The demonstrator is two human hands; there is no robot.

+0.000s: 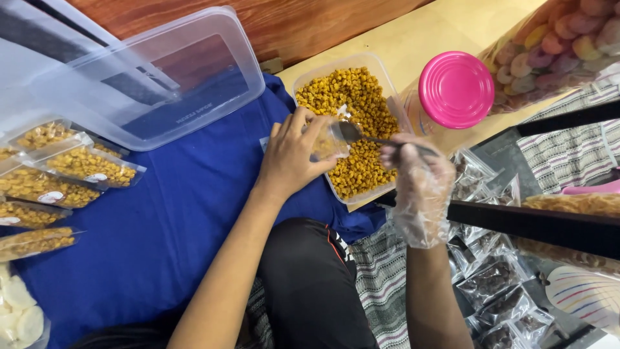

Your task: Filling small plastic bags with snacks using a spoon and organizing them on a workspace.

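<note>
My left hand (292,155) holds a small clear plastic pouch (330,139) over a clear tub (321,75) of yellow-brown fried snack pieces (352,103). My right hand (416,174), in a thin clear plastic glove, grips a metal spoon (361,135) whose bowl sits at the pouch's mouth. Both hands hover over the tub's near half, close together. The tub rests partly on a blue cloth (174,213).
The tub's clear lid (187,77) lies upside down on the cloth at the left. Several filled snack pouches (64,174) line the left edge. A pink-lidded jar (455,89) stands right of the tub. Dark snack packets (491,278) lie at lower right; a bag of coloured rings (562,39) at top right.
</note>
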